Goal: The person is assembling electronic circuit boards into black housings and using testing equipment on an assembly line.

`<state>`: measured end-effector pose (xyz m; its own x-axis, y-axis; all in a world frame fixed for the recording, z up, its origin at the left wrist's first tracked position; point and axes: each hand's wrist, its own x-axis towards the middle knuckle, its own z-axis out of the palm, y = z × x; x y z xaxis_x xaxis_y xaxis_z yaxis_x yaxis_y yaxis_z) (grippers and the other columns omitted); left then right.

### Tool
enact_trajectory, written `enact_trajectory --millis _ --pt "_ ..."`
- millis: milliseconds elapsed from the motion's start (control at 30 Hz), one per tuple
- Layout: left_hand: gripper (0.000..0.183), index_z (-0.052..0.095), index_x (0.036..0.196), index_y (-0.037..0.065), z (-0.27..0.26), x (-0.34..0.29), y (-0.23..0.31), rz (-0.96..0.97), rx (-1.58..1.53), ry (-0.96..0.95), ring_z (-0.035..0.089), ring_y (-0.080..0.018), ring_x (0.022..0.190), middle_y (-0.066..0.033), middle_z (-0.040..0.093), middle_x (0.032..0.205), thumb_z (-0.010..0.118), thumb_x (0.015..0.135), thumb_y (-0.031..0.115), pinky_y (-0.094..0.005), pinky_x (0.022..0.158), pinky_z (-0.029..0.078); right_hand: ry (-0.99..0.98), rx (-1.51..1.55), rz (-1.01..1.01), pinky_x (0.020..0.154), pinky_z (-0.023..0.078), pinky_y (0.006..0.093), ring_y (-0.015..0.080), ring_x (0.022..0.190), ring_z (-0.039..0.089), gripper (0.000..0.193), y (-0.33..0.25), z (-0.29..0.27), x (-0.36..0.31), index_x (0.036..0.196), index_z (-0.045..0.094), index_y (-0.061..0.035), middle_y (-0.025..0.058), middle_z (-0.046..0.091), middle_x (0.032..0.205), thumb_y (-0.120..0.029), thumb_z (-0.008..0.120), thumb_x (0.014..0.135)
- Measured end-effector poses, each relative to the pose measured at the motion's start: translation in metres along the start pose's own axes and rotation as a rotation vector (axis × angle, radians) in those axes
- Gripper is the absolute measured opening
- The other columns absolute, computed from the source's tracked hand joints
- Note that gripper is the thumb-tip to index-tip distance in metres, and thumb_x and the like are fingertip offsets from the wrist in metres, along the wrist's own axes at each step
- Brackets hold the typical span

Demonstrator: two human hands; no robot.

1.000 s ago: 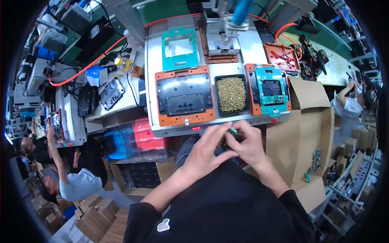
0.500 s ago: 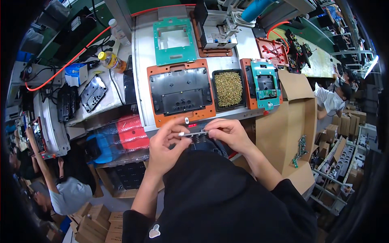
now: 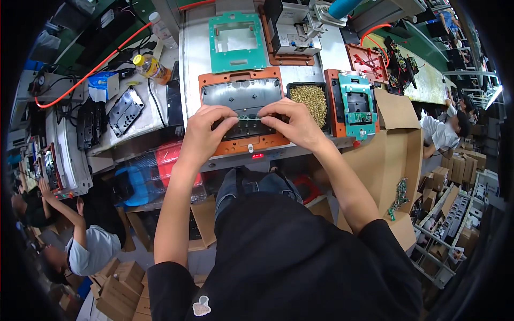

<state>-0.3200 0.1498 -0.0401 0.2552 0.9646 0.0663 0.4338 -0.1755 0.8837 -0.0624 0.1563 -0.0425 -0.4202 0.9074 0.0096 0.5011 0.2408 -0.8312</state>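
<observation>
Over an orange fixture (image 3: 251, 144) that bears a black plastic panel (image 3: 241, 95), I hold a thin, narrow green circuit board (image 3: 248, 117) by its two ends. My left hand (image 3: 204, 132) pinches the left end between thumb and fingers. At the right end, my right hand (image 3: 299, 125) grips it the same way. The board lies low above the panel's lower half; whether it touches the panel I cannot tell. Just right of the fixture, a black tray (image 3: 291, 89) holds many small brass-coloured screws. My hands hide part of the fixture's sides.
A teal frame (image 3: 220, 66) lies behind the fixture. Right of the screws sits another orange fixture with a teal plate (image 3: 363, 130). An open cardboard box (image 3: 369, 160) stands at the right with green boards (image 3: 399, 198). A yellow-capped bottle (image 3: 151, 68) and a black panel (image 3: 125, 111) are at left.
Both hands have moved away from my body, carrying the circuit board from in front of the bench to over the black panel. The board now lies flatter, held at both ends.
</observation>
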Motion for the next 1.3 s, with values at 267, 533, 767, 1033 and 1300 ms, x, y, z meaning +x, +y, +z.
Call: enact_trajectory --millis 267,533,767,1033,1300 --pt "0.014 0.072 0.094 0.001 0.006 -0.013 -0.011 0.158 0.095 0.017 0.064 -0.0287 0.098 -0.0098 0.071 0.106 0.078 0.082 0.006 -0.0390 0.087 0.051 0.042 0.012 -0.109 0.084 0.053 0.0349 0.0225 0.095 0.065 0.022 0.007 0.008 -0.002 0.104 0.074 -0.0035 0.0065 0.074 0.105 -0.010 0.080 0.083" --pt "0.019 0.073 0.096 0.004 0.020 -0.032 -0.019 0.365 0.346 0.055 0.064 -0.0269 0.100 -0.0066 0.069 0.110 0.078 0.078 0.007 -0.0399 0.083 0.047 0.038 -0.103 -0.209 0.088 0.051 0.0384 0.0281 0.098 0.064 0.029 0.004 0.015 -0.013 0.107 0.071 -0.0050 0.0075 0.071 0.103 -0.008 0.080 0.079" --pt "0.020 0.073 0.098 0.004 0.030 -0.041 -0.008 0.329 0.450 0.127 0.063 -0.0267 0.105 -0.0071 0.069 0.112 0.077 0.079 0.007 -0.0409 0.091 0.045 0.098 -0.137 -0.217 0.089 0.051 0.0391 0.0291 0.100 0.064 0.025 0.004 0.022 -0.013 0.100 0.071 -0.0043 0.0069 0.071 0.104 -0.005 0.080 0.076" --pt "0.047 0.062 0.125 -0.003 0.047 -0.052 0.032 0.254 0.538 0.051 0.056 -0.0370 0.125 -0.0206 0.061 0.130 0.074 0.084 0.013 -0.0490 0.109 0.041 0.100 -0.169 -0.110 0.088 0.051 0.0421 0.0346 0.098 0.061 0.024 -0.008 0.028 -0.012 0.097 0.068 -0.0020 0.0114 0.067 0.100 -0.001 0.076 0.074" --pt "0.050 0.063 0.125 0.001 0.072 -0.050 0.026 0.318 0.622 0.069 0.053 -0.0340 0.126 -0.0145 0.060 0.130 0.076 0.081 0.021 -0.0490 0.109 0.039 0.313 -0.361 -0.092 0.090 0.051 0.0418 0.0311 0.103 0.064 0.025 -0.035 0.009 -0.037 0.103 0.071 -0.0025 0.0110 0.069 0.102 -0.001 0.074 0.078"
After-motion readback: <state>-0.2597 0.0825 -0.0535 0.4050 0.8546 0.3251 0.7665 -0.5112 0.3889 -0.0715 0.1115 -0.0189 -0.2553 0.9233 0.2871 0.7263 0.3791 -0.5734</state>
